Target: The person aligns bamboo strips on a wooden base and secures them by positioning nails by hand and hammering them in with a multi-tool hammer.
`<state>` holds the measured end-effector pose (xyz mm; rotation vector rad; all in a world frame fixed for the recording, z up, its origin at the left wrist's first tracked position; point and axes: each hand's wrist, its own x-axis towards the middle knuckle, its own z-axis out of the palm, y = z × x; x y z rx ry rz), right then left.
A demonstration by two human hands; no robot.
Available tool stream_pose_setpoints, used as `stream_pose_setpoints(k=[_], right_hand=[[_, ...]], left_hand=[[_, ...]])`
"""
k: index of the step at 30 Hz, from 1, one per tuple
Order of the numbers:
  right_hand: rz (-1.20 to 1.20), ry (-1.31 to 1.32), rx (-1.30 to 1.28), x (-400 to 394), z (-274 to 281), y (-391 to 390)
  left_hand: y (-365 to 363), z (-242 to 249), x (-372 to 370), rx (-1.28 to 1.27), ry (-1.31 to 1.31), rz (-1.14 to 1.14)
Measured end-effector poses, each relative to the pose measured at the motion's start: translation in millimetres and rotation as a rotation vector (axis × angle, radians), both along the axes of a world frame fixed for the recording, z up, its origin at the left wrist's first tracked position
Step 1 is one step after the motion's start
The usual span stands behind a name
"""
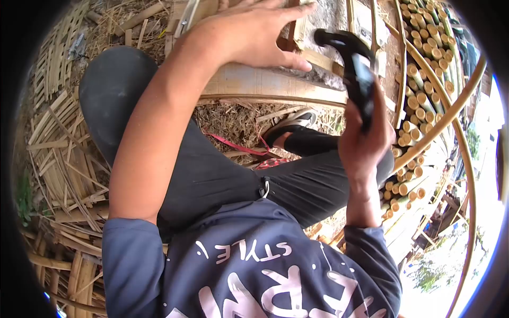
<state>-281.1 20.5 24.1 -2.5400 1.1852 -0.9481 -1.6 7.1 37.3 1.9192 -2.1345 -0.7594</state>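
Note:
My right hand point(366, 138) is wrapped round the handle of a black claw hammer point(356, 69). The hammer's head is raised in front of me, above the right part of a wooden workpiece. My left hand point(254, 34) rests over a board point(238, 85), with thumb and forefinger spread wide apart. Its other fingertips reach the top edge of the view and are partly cut off. Light wooden strips point(313, 47) lie just beyond the thumb, around a grey, rough surface. Whether the left fingers press on a strip is hidden.
Stacked cut bamboo poles point(429, 53) stand on the right, with long bent bamboo strips point(445, 127) crossing in front. Split bamboo pieces point(69, 159) litter the left. Under the board are my shoe point(302, 117), straw and a red strap point(233, 143).

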Motion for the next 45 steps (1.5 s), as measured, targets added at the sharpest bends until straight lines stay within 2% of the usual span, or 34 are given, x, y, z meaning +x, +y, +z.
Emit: stream_pose_setpoints(k=[2, 5, 7, 9, 10, 11, 12, 14, 15, 17, 20, 21, 22, 23, 25, 28, 29, 31, 32, 34, 36, 37, 40, 42, 45], right_hand=[[0.007, 0.051, -0.042, 19, 5, -4], [0.120, 0.225, -0.017, 31, 14, -17], [0.119, 0.052, -0.140, 37, 9, -22], [0.048, 0.136, -0.081, 27, 14, -8], [0.034, 0.209, 0.231, 31, 17, -14], [0.098, 0.166, 0.037, 31, 17, -15], [0.055, -0.199, 0.059, 18, 1, -9], [0.011, -0.149, 0.093, 19, 0, -5], [0.009, 0.291, 0.094, 29, 24, -7], [0.054, 0.196, 0.035, 31, 18, -16], [0.041, -0.092, 0.065, 17, 1, -6], [0.061, 0.232, 0.018, 29, 15, -10], [0.103, 0.110, 0.153, 33, 6, -16], [0.135, 0.208, 0.036, 24, 14, -14], [0.189, 0.186, -0.043, 32, 9, -29], [0.171, 0.189, -0.017, 19, 13, -14], [0.167, 0.123, -0.058, 21, 6, -16], [0.161, -0.006, -0.142, 25, -3, -17], [0.193, 0.034, -0.143, 26, -4, -19], [0.121, 0.198, 0.113, 34, 12, -11], [0.193, -0.234, 0.022, 28, -8, -20], [0.160, -0.487, 0.197, 27, -11, -8], [0.275, 0.244, -0.182, 27, 8, -24], [0.285, 0.262, -0.123, 36, 8, -32], [0.197, 0.397, 0.055, 23, 14, -17]], left_hand=[[-9, -17, 12, 0.023, -0.037, -0.008], [-2, 0, 1, -0.011, -0.013, -0.013], [4, -2, 4, -0.017, -0.010, 0.019], [1, -14, 3, -0.027, 0.004, 0.008], [0, -17, 0, -0.046, 0.023, -0.011], [-5, -17, 0, -0.049, -0.017, 0.008], [-7, -16, -1, -0.052, -0.058, 0.026], [-7, -19, 6, 0.059, -0.017, 0.044], [-5, -9, 6, 0.034, -0.002, 0.012], [-8, -5, 4, 0.020, -0.006, -0.017], [-3, -6, 6, 0.032, 0.011, -0.007], [-5, -4, 6, 0.063, 0.025, -0.014], [-5, -3, 6, 0.108, 0.069, -0.035], [-5, -1, 4, 0.062, 0.032, -0.032], [5, 5, 4, 0.016, 0.014, -0.001], [-7, 2, 4, 0.085, 0.013, -0.032], [-17, -4, 5, 0.128, 0.018, -0.054], [4, 8, 8, 0.019, 0.041, 0.040], [3, 7, 7, 0.027, 0.041, 0.022], [1, 6, 6, 0.045, 0.042, -0.013], [6, 2, 1, -0.036, -0.006, 0.007], [8, 1, 5, -0.013, 0.015, 0.001], [7, 25, 2, 0.067, 0.057, 0.002], [8, 3, 6, -0.094, 0.022, -0.013], [3, 4, 8, 0.010, 0.058, -0.014]])
